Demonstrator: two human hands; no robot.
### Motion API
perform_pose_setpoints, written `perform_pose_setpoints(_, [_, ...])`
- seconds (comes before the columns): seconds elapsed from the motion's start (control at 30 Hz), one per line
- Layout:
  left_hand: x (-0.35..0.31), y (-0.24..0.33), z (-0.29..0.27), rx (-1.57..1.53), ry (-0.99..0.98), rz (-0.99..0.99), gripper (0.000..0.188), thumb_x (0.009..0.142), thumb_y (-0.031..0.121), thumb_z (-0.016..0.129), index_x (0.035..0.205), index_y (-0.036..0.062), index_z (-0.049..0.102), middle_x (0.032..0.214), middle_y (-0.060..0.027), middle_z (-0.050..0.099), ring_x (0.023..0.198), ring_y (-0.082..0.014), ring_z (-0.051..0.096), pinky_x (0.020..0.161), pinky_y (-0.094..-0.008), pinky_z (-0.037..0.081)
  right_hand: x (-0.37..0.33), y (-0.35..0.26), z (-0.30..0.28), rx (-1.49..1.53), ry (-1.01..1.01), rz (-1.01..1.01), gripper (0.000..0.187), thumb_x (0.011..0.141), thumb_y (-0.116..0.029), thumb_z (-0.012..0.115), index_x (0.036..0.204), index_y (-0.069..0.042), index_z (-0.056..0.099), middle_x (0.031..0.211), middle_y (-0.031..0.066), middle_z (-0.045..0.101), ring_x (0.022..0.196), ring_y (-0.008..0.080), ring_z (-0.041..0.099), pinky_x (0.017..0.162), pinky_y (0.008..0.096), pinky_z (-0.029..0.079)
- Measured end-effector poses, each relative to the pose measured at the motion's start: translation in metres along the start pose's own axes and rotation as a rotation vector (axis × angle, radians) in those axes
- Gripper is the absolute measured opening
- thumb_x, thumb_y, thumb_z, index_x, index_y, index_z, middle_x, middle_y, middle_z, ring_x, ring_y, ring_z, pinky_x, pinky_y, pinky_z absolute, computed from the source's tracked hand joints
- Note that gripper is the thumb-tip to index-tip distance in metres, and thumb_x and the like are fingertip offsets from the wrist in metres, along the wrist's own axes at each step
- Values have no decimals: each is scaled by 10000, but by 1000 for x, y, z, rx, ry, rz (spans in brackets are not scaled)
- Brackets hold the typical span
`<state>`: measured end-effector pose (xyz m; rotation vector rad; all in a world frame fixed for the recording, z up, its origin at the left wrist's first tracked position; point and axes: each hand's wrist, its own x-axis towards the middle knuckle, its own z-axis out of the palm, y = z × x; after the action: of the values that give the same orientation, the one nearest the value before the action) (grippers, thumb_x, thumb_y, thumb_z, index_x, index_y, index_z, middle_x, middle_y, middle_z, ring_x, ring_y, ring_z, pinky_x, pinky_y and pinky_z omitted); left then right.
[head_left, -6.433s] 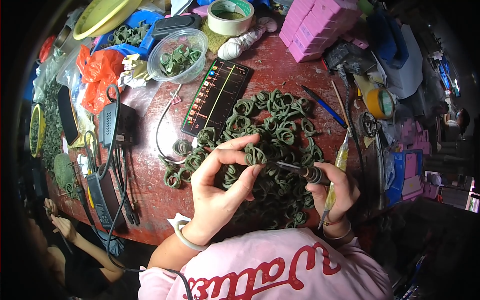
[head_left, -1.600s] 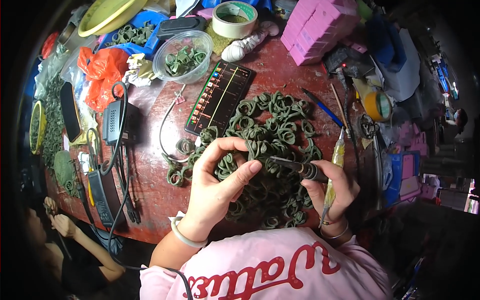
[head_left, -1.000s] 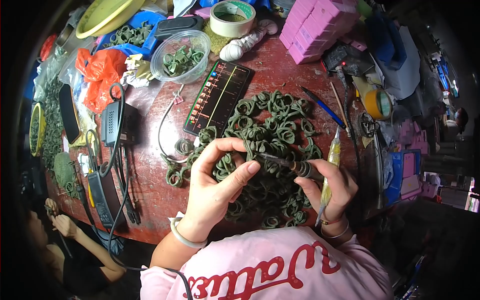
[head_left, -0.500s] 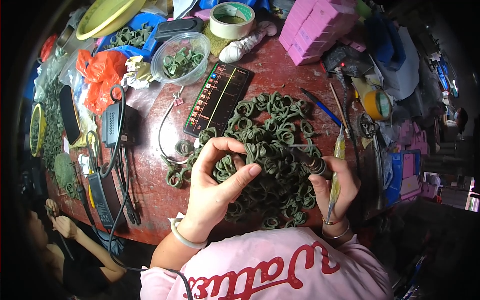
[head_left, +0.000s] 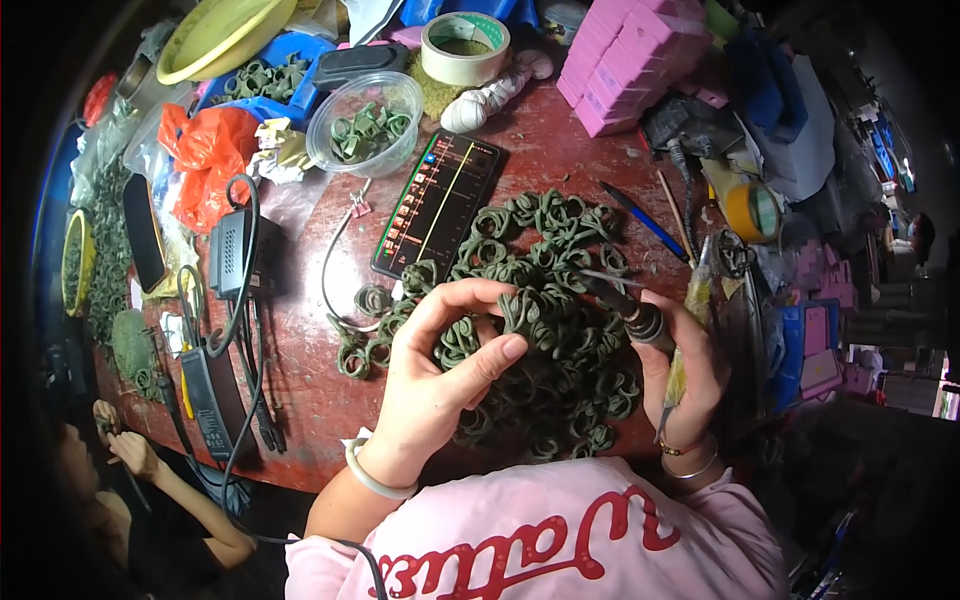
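My left hand [head_left: 432, 352] is curled, its thumb and forefinger closed about a dark green ring [head_left: 517, 312] with a looped pattern. Part of that ring is hidden by the fingers. In my right hand [head_left: 688, 372] is a soldering iron [head_left: 643, 322] with a dark shaft, its thin metal tip pointing up and left over the pile. A slim tool wrapped in yellow [head_left: 683, 368] is tucked in the same hand, crossing the fingers. Beneath and between both hands lies a heap of similar green rings [head_left: 560, 385] on the red table [head_left: 300, 385].
Beyond the heap lie a phone with a lit screen [head_left: 440, 205], a clear tub of green pieces [head_left: 366, 122] and a tape roll [head_left: 464, 48]. Pink blocks [head_left: 632, 62] stand far right, with a blue pen [head_left: 643, 218] nearer. A black power box [head_left: 240, 252] trails cables left; another person's hand [head_left: 133, 453] shows lower left.
My right hand has shifted slightly right, drawing the soldering iron's tip away from the ring. The yellow-wrapped tool leans further right. My left hand keeps its pinch on the ring.
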<state>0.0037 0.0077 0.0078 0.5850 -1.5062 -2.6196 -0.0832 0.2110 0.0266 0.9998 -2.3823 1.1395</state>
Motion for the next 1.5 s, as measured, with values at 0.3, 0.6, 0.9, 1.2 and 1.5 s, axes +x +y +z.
perform_pose_setpoints(0.3, [4,0,-2,14,-20,-19,350,825,38,736,1151,60,612,863,13,535,559,-13,458,424,-156,336,-4,13,-7,-69,-88,-17,342,746,-251,821,954,-19,680,832,61,694,674,215,659,607,305,518])
perform_pose_setpoints(0.6, [5,-4,-3,-88,-6,-59,236,851,19,705,1060,52,602,861,15,524,572,-15,465,432,-155,338,-4,19,-4,-80,-48,-30,324,741,-266,828,921,-40,681,762,39,670,608,195,625,551,298,490])
perform_pose_setpoints(0.9, [6,-3,-3,-116,-3,-10,192,850,-10,694,951,61,547,985,-26,556,620,-17,484,429,-153,347,-5,19,-5,-126,-96,-46,341,724,-299,834,900,-49,682,731,34,655,573,199,602,532,300,475])
perform_pose_setpoints(1.2, [5,-1,-1,-77,10,-3,196,844,-1,705,945,59,548,921,-18,560,574,-13,466,419,-154,337,-4,18,-4,-153,-97,-62,350,710,-312,841,884,-54,680,739,31,659,576,210,599,536,316,479])
perform_pose_setpoints(1.5, [5,-1,-1,-44,26,-3,193,843,0,705,938,59,547,845,-2,558,526,-7,442,409,-153,323,-5,20,-1,-176,-90,-79,352,708,-323,841,876,-60,679,724,26,650,564,210,589,529,318,472])
